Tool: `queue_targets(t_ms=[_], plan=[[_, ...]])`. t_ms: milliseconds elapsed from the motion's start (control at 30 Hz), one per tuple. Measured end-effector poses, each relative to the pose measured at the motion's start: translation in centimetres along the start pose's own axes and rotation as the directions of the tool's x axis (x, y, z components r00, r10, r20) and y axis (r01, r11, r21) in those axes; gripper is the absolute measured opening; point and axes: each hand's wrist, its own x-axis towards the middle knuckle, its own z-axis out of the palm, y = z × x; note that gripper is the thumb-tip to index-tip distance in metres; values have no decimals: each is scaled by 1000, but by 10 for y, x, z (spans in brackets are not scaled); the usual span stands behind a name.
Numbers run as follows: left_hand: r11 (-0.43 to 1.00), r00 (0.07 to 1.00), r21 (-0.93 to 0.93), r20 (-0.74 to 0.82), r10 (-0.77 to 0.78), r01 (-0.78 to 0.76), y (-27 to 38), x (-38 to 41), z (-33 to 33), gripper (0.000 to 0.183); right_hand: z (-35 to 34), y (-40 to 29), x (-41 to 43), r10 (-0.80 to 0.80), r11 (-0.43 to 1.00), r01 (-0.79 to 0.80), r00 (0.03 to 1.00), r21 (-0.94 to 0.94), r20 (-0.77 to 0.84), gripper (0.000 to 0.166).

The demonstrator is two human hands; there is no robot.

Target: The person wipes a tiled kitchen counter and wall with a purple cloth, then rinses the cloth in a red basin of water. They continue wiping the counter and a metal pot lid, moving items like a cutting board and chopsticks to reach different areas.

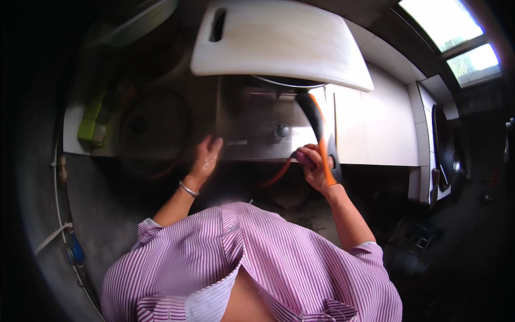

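My left hand (208, 156), wet and slightly blurred, is held up at the front edge of the stainless steel gas stove (249, 137), fingers apart and nothing in it. My right hand (318, 169) is curled around a small purplish object (304, 158) that I cannot identify. A curved red strip (279, 175) runs from beside it down into shadow. Over that hand, partly hiding it, juts the black and orange handle (318, 124) of a pan (289, 81). A white plastic cutting board (277, 40) lies across the pan and covers most of it.
A stove knob (281, 131) faces me between my hands. White-tiled counter (374, 120) stretches right. In the dim left part are a green container (90, 129) and a large round dark shape (155, 133). A pale basin (141, 24) is at the upper left. Windows (442, 24) are upper right.
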Motion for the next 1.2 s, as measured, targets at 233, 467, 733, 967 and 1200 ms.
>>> queue_targets(t_ms=[233,467,733,967,1200], plan=[[987,984,41,-80,161,-158,2,-47,-86,36,71,-105,85,-50,993,66,985,95,-164,43],[990,909,32,-392,139,-137,1,-67,-178,34,137,-130,131,-221,974,217,972,60,83,40],[831,834,545,-401,379,-116,11,-13,-221,44,142,-118,122,-98,989,82,986,-126,-132,26],[623,827,776,-287,483,-94,-11,39,-242,46,54,-103,28,-37,979,3,985,-201,-168,22],[559,879,825,-201,432,-86,5,42,-232,41,10,-14,20,542,825,-554,832,-111,-119,33]])
